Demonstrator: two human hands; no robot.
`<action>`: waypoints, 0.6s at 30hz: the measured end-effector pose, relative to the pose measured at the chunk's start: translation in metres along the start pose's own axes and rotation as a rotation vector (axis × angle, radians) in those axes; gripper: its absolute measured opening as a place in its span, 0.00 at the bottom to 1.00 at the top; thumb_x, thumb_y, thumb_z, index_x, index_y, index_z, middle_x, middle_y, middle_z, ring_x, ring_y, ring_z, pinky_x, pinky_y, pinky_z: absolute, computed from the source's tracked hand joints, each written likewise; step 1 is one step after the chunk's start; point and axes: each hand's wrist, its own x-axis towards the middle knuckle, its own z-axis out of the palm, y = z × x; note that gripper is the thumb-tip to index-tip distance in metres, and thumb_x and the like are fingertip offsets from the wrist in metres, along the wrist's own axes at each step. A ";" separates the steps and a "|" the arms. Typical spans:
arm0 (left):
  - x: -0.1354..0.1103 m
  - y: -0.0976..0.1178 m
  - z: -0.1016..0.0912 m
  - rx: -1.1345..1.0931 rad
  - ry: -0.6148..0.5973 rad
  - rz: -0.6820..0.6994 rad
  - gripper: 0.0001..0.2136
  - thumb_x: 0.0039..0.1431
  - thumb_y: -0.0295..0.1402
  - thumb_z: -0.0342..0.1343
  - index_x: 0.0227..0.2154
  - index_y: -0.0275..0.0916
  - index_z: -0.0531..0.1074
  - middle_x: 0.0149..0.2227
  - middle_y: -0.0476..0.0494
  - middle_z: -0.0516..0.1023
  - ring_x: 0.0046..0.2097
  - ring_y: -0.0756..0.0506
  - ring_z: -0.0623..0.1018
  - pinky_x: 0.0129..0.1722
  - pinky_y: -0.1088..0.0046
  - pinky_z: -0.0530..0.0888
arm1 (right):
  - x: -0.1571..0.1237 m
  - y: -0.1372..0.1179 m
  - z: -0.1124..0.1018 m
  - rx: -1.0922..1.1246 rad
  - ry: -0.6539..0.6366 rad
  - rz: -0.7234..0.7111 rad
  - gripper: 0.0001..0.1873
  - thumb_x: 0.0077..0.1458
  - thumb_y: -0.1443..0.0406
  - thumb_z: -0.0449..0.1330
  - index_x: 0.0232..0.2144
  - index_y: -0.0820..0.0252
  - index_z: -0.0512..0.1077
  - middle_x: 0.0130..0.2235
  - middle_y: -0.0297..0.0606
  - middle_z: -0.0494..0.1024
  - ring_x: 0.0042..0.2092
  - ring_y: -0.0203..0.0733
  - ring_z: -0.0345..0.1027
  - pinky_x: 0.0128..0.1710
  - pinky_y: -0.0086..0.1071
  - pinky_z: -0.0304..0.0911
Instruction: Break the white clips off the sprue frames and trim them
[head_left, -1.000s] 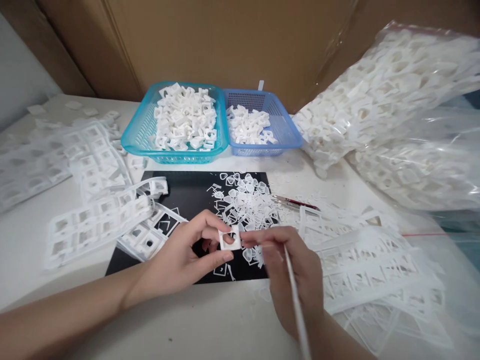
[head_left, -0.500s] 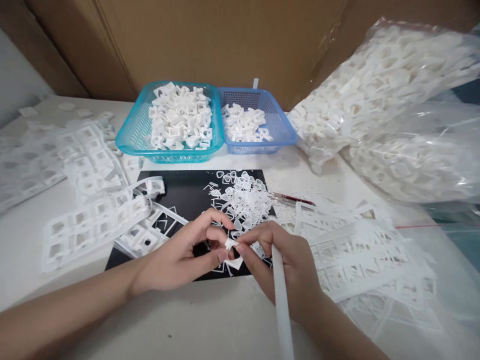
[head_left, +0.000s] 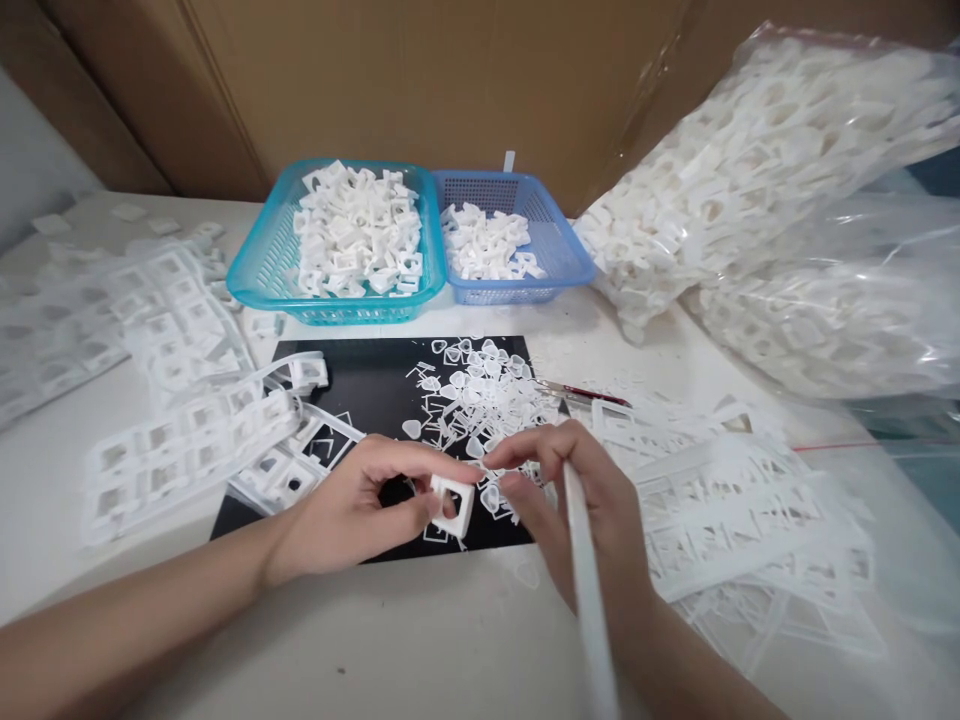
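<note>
My left hand (head_left: 360, 505) pinches a small white square plastic frame (head_left: 454, 505) between thumb and fingers, just above the black mat (head_left: 360, 385). My right hand (head_left: 574, 500) is closed round a thin white stick-like tool (head_left: 589, 590) that runs back toward my wrist; its thumb and forefinger meet beside the frame's upper right corner. A heap of small white trimmings (head_left: 480, 395), heart-shaped and angular, lies on the mat just beyond both hands.
A teal basket (head_left: 259, 275) and a blue basket (head_left: 566, 265) of white parts stand at the back. Strips of joined white frames (head_left: 187, 440) lie left, empty white grids (head_left: 720, 510) right. Clear bags of parts (head_left: 787, 200) fill the right. A red-handled tool (head_left: 592, 395) lies by the mat.
The white frame has turned in my left fingers from edge-on to face-up and shifted a little. My right fingertips have lifted off it and now pinch beside its upper corner.
</note>
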 end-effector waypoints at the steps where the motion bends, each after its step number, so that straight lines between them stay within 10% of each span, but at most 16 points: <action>1: 0.000 -0.001 0.001 0.010 0.043 -0.014 0.11 0.62 0.29 0.55 0.46 0.42 0.78 0.32 0.45 0.81 0.32 0.47 0.77 0.33 0.74 0.72 | 0.000 0.000 -0.002 0.033 0.029 -0.003 0.11 0.61 0.57 0.55 0.29 0.55 0.64 0.31 0.33 0.78 0.34 0.38 0.72 0.37 0.35 0.66; 5: 0.000 -0.006 0.006 0.016 0.156 -0.112 0.09 0.61 0.33 0.58 0.43 0.42 0.79 0.34 0.46 0.81 0.33 0.48 0.77 0.33 0.75 0.73 | -0.003 -0.003 -0.006 0.135 0.053 0.008 0.29 0.62 0.43 0.39 0.52 0.50 0.65 0.30 0.35 0.75 0.34 0.44 0.71 0.40 0.42 0.65; 18: 0.002 -0.005 0.006 -0.282 0.040 -0.052 0.15 0.62 0.25 0.56 0.46 0.51 0.78 0.32 0.51 0.82 0.29 0.54 0.76 0.31 0.82 0.75 | -0.027 0.005 0.012 0.200 -0.019 -0.075 0.14 0.65 0.55 0.48 0.41 0.54 0.69 0.29 0.34 0.72 0.29 0.36 0.67 0.28 0.30 0.64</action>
